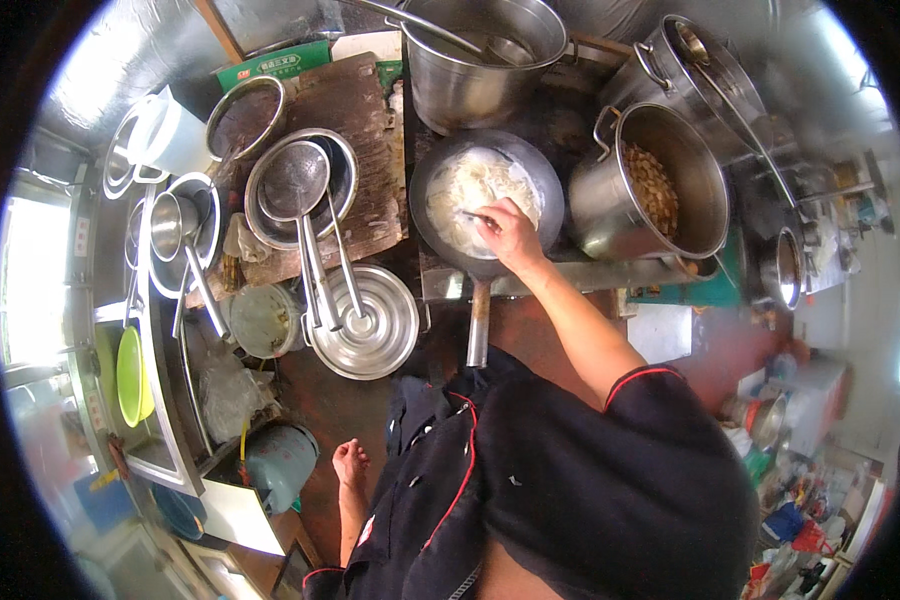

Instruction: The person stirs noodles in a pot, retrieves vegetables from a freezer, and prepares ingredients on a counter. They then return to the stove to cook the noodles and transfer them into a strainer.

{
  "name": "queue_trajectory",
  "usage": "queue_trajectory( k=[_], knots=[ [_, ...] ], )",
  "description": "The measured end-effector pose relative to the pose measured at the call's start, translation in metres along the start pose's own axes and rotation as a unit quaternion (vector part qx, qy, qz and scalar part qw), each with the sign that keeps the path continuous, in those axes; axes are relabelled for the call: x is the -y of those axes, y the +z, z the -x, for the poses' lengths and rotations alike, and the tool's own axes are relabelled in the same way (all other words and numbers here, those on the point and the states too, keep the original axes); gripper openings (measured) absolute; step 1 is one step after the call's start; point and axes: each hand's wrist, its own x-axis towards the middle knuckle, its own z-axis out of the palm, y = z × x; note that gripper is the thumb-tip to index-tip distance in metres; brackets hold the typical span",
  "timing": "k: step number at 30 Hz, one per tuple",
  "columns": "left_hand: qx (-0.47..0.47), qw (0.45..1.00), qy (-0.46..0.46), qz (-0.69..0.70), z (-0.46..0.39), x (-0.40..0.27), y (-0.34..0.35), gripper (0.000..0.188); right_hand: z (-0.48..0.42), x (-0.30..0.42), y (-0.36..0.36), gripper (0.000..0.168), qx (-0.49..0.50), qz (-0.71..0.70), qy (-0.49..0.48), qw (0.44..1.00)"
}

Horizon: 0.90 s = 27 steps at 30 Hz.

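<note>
My right hand [511,232] is over the near part of a dark wok [427,238], its fingers closed on a thin dark utensil whose kind I cannot tell. Pale strips like noodles [487,180] lie in whitish liquid in the wok. The wok's handle [479,322] points towards my body, and neither hand is on it. My left hand [352,459] hangs low at my left side, away from the stove, with its fingers curled; I see nothing in it.
Right of the wok stands a steel pot [607,202] of brown chunks; behind it, a large stockpot [457,90] holds a ladle. Strainers [295,180] rest over a bowl on the left board [345,97]. A steel lid [390,337] sits below. A gas cylinder [281,465] stands lower left.
</note>
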Motion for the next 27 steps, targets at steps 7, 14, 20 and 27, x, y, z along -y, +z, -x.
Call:
queue_trajectory(
  k=[7, 14, 20, 27],
  knots=[
    [-0.005, 0.998, -0.017, -0.065, 0.04, 0.082, 0.035, 0.019, -0.043, -0.041, -0.01, 0.02, 0.076, 0.029, 0.07, 0.994],
    [-0.046, 0.998, -0.048, -0.014, 0.044, 0.105, 0.038, 0.02, -0.071, -0.044, -0.053, 0.019, -0.038, -0.032, 0.056, 0.997],
    [-0.071, 0.995, -0.056, 0.052, 0.039, 0.08, 0.062, 0.017, -0.07, -0.073, -0.043, 0.027, 0.079, 0.016, 0.095, 0.992],
    [-0.056, 0.997, -0.036, 0.033, 0.046, 0.07, 0.081, 0.017, -0.049, -0.084, -0.075, 0.032, -0.123, 0.033, 0.062, 0.99]
  ],
)
